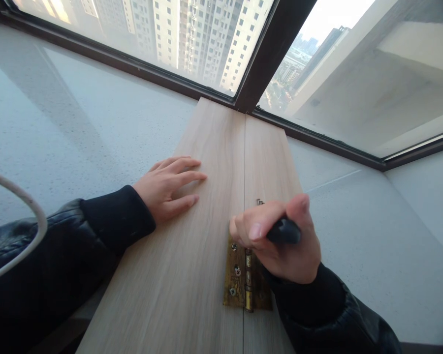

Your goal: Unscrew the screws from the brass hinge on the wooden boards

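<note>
The brass hinge (239, 280) lies just below the right hand (280, 241), whose grip is closed around a black tool handle (285, 231). Left of that grip, the left hand (166, 187) lies flat and open on the wooden board (192, 265). Beyond is a window (192, 39).

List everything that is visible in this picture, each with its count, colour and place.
wooden boards: two, light beige, side by side on the sill, reaching the window
hinge: one, brass, across the seam between the boards
hinge screws: three visible, silver, in the left leaf
small metal piece: one, grey, on the right board; too small to identify
sill: one, speckled white, under the boards
window frame: one, dark brown, far edge
cable: one, white, far left
tool handle: one, black, in the right hand
left hand: open, flat on the left board
right hand: closed around the tool handle, over the hinge
</note>
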Demonstrator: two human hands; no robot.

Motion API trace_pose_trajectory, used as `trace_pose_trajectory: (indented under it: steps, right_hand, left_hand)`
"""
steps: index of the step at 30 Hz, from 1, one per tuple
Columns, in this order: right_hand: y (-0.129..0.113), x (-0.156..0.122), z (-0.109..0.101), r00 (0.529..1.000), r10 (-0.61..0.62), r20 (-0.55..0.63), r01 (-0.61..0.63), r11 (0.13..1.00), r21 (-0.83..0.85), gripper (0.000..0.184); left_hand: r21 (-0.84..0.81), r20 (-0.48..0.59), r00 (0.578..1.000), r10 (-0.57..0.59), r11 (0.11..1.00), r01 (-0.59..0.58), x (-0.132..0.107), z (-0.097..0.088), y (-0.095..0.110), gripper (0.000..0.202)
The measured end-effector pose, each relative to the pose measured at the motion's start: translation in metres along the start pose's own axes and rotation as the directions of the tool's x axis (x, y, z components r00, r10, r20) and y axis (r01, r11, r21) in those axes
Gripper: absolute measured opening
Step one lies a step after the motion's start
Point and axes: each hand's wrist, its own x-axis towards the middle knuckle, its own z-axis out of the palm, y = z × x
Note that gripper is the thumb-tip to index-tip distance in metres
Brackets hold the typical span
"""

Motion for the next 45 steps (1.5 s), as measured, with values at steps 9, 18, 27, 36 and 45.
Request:
trace_pose_trajectory:
  steps: [9, 18, 27, 36, 45]
  right_hand:
    - [-0.004, -0.002, -0.003, 1.000, -0.024, -0.003, 0.023, 0.997, -0.077, 0.028]
    - [-0.019, -0.003, -0.002, 0.998, 0.034, -0.047, -0.039, 0.993, -0.109, 0.061]
    - [-0.039, -0.012, -0.010, 0.973, 0.166, -0.162, -0.150, -0.084, -0.985, 0.038]
    - [-0.029, -0.016, -0.001, 0.967, 0.200, -0.156, -0.099, -0.269, -0.958, 0.039]
    - [-0.031, -0.016, 0.007, 0.937, 0.291, -0.193, -0.109, -0.278, -0.954, 0.031]
  left_hand:
    - [0.005, -0.011, 1.000, 0.006, 1.000, -0.006, 0.000, 0.001, 0.000, 0.044]
    - [0.009, -0.003, 1.000, -0.004, 1.000, 0.004, 0.000, 0.001, 0.000, 0.043]
    - [0.015, 0.004, 1.000, -0.008, 1.000, 0.008, 0.000, 0.001, 0.000, 0.044]
    - [0.006, -0.006, 1.000, -0.006, 1.000, 0.006, 0.000, 0.002, -0.001, 0.045]
    - [0.001, -0.003, 1.000, -0.010, 1.000, 0.010, 0.000, 0.002, -0.001, 0.044]
